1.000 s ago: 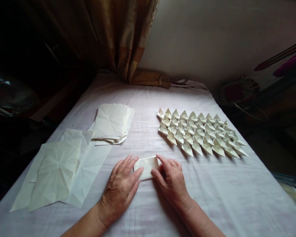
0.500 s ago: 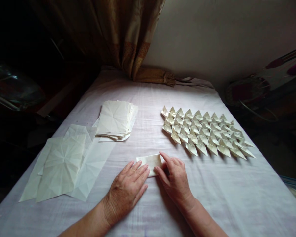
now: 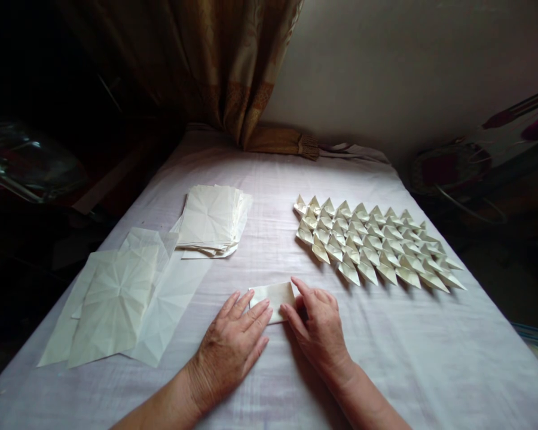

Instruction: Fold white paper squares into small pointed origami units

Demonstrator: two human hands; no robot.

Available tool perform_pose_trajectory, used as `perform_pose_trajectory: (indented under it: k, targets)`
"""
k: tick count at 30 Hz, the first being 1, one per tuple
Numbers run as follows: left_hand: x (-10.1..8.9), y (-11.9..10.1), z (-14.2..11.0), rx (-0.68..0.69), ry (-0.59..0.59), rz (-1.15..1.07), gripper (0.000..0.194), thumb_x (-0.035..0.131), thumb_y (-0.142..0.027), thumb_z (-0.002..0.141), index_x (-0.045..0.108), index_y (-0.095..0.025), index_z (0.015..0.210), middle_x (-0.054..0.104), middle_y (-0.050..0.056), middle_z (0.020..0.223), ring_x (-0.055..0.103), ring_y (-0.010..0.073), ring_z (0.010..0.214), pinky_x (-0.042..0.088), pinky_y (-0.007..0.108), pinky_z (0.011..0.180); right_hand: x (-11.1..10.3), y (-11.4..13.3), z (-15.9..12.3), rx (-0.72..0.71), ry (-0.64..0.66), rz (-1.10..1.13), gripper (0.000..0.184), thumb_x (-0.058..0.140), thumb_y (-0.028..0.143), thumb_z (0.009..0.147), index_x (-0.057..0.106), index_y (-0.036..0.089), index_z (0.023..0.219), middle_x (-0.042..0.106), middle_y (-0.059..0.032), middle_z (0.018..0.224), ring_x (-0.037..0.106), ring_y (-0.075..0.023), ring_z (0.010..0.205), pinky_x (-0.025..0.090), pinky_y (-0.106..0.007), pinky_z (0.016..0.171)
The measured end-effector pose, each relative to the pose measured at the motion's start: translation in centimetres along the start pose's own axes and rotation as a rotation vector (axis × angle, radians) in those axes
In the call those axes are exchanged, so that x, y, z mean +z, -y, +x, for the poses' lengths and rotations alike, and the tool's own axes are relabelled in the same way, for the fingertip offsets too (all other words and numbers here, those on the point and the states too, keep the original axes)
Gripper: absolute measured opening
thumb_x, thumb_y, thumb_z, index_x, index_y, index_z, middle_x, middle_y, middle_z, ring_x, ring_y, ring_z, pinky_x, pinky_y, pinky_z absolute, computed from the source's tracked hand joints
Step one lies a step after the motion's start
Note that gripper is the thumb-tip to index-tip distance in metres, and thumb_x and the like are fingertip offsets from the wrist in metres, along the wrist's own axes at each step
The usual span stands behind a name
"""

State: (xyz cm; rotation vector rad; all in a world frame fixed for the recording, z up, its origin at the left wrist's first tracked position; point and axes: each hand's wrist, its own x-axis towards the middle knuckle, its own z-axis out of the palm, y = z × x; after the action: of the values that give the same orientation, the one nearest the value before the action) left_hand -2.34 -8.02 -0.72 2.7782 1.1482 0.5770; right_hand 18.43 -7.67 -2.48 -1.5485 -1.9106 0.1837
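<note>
A small folded paper (image 3: pixel 272 294) lies on the cloth in front of me. My left hand (image 3: pixel 231 343) rests flat over its left side, fingers stretched out. At the paper's right edge, my right hand (image 3: pixel 319 319) grips it, the thumb on the lower part and the index finger at the upper corner; the other fingers are curled and partly hidden. Right of centre stand rows of folded paper boats (image 3: pixel 370 242), close together. A stack of creased square paper sheets (image 3: pixel 206 215) sits beyond my left hand. More loose creased sheets (image 3: pixel 116 292) overlap at the left.
A pale cloth (image 3: pixel 412 358) covers the table. The far end meets a wall (image 3: pixel 363 71) and a brown-gold curtain (image 3: pixel 237 77) whose fringed tie lies on the cloth. Dark, unclear items stand beyond both side edges.
Both hands keep almost the same place on the folded paper. The whole view has shifted very slightly.
</note>
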Motion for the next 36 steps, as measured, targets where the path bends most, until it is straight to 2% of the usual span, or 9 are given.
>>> perform_pose_trajectory:
  k: [7, 12, 15, 19, 22, 29, 32, 36]
  targets:
    - [0.1, 0.1, -0.1, 0.001, 0.008, 0.002, 0.038, 0.050, -0.025, 0.094, 0.059, -0.022, 0.131, 0.064, 0.006, 0.130, 0.050, 0.0275, 0.129, 0.036, 0.049, 0.111, -0.3, 0.2, -0.1, 0.044, -0.037, -0.056, 0.039, 0.059, 0.031, 0.089, 0.054, 0.018, 0.125, 0.062, -0.0017, 0.076, 0.055, -0.0207, 0.073, 0.040, -0.038, 0.079]
    - [0.2, 0.1, 0.0, 0.009, -0.014, 0.009, 0.037, 0.049, -0.025, 0.095, 0.059, -0.022, 0.130, 0.064, 0.004, 0.131, 0.051, 0.0284, 0.127, 0.034, 0.050, 0.110, -0.2, 0.0, -0.3, 0.032, -0.028, -0.077, 0.039, 0.056, 0.031, 0.090, 0.053, 0.020, 0.128, 0.066, -0.0083, 0.093, 0.056, -0.0259, 0.089, 0.041, -0.042, 0.083]
    - [0.2, 0.0, 0.1, 0.015, -0.016, 0.010, 0.037, 0.048, -0.025, 0.095, 0.059, -0.023, 0.130, 0.064, 0.002, 0.131, 0.052, 0.0290, 0.126, 0.034, 0.050, 0.109, -0.4, 0.1, -0.3, -0.007, -0.028, -0.074, 0.033, 0.055, 0.028, 0.091, 0.056, 0.019, 0.123, 0.065, -0.0116, 0.108, 0.056, -0.0277, 0.102, 0.042, -0.044, 0.089]
    - [0.0, 0.0, 0.2, 0.007, 0.005, 0.017, 0.036, 0.049, -0.025, 0.095, 0.060, -0.021, 0.129, 0.064, 0.003, 0.131, 0.052, 0.0298, 0.125, 0.034, 0.051, 0.109, -1.2, 0.7, -0.3, -0.231, 0.072, -0.012, 0.020, 0.054, 0.022, 0.092, 0.066, 0.026, 0.108, 0.068, -0.0060, 0.116, 0.055, -0.0257, 0.113, 0.040, -0.043, 0.096]
    - [0.0, 0.0, 0.1, 0.012, 0.010, 0.015, 0.036, 0.048, -0.025, 0.095, 0.061, -0.020, 0.129, 0.064, 0.004, 0.131, 0.052, 0.0294, 0.125, 0.035, 0.051, 0.108, -2.1, 1.0, -0.6, -0.340, 0.179, 0.009, 0.024, 0.053, 0.023, 0.094, 0.067, 0.027, 0.114, 0.071, -0.0038, 0.114, 0.059, -0.0233, 0.110, 0.042, -0.042, 0.096]
    - [-0.5, 0.3, 0.2, 0.050, 0.062, 0.030, 0.035, 0.050, -0.032, 0.095, 0.060, -0.027, 0.129, 0.063, 0.004, 0.132, 0.052, 0.0310, 0.125, 0.030, 0.056, 0.109, -4.1, -1.2, -1.1, -0.430, 0.246, -0.067, 0.022, 0.055, 0.024, 0.093, 0.068, 0.028, 0.111, 0.070, -0.0012, 0.118, 0.060, -0.0219, 0.110, 0.036, -0.044, 0.102]
    - [-0.9, 0.6, 0.1, 0.080, 0.102, 0.043, 0.034, 0.051, -0.035, 0.095, 0.060, -0.031, 0.128, 0.061, 0.002, 0.135, 0.051, 0.0318, 0.126, 0.023, 0.058, 0.111, -4.5, -2.1, -1.1, -0.446, 0.216, -0.075, 0.022, 0.056, 0.023, 0.092, 0.069, 0.027, 0.110, 0.072, -0.0007, 0.115, 0.060, -0.0204, 0.109, 0.033, -0.042, 0.105]
    - [-1.3, 1.5, -0.5, 0.107, 0.126, 0.034, 0.033, 0.051, -0.038, 0.096, 0.061, -0.031, 0.127, 0.061, 0.002, 0.135, 0.051, 0.0271, 0.127, 0.012, 0.053, 0.116, -4.5, -2.4, -1.3, -0.420, 0.165, -0.061, 0.022, 0.056, 0.023, 0.092, 0.070, 0.027, 0.108, 0.073, -0.0005, 0.113, 0.060, -0.0198, 0.107, 0.031, -0.040, 0.106]
